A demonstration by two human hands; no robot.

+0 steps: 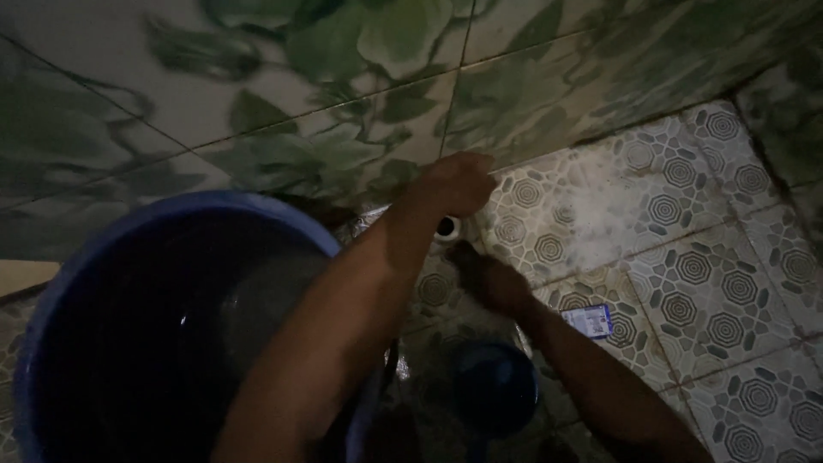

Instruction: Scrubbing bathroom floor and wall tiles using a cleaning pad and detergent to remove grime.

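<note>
Nearest, at lower left, a large round blue plastic bucket [60, 291] holding dark water, a small dark blue plastic scoop [495, 386] just right of it on the patterned octagon-tile floor [703, 283]. Further off, left hand [459, 182] curled with fingers closed over something pale near the green leaf-print wall tiles [343, 111], exact grasp impossible to tell; just below it a small round white-rimmed drain opening [447, 227]. Right hand [484, 274] low and dark beside that opening, closed or released impossible to tell; small blue-and-white sachet [588, 321] to its right.
</note>
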